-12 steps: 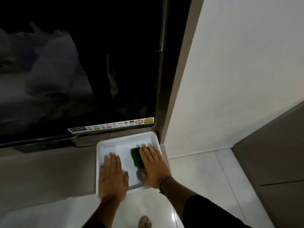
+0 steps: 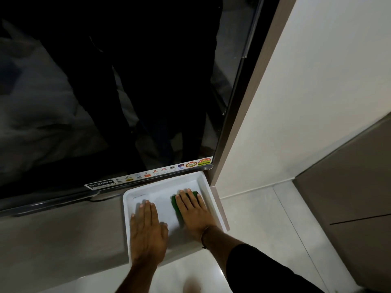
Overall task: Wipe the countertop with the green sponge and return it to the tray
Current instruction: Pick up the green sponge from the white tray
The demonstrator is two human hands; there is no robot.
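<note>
Hands are lying flat in a white tray (image 2: pixel 208 188), much as they were half a second ago, though the view is now sitting a little nearer and the right hand's fingers are reaching slightly further over the sponge, hiding more of it than before. Nearest the camera, a dark sleeve (image 2: pixel 264 269) is covering the right forearm, and a thin band (image 2: pixel 204 235) is circling that wrist. The left hand (image 2: pixel 148 231) is resting palm down with fingers straight and together on the tray's bare floor near its left rim, its grip fully flattened out and holding nothing. The right hand (image 2: pixel 193 212) is pressing palm down on the green sponge (image 2: pixel 175 205), fingers extended rather than curled, so the grip is flat on top of it and not closed around it. The sponge is lying inside the right half of the tray, showing as a dark green strip along the left edge of the hand and a small patch past the fingertips. The tray is sitting on the grey surface (image 2: pixel 63 233), at its right end beside a white wall (image 2: pixel 306 102). Beyond it, a dark television screen (image 2: pixel 127 92) is standing upright, a row of stickers (image 2: pixel 152 173) running along its lower edge.
</note>
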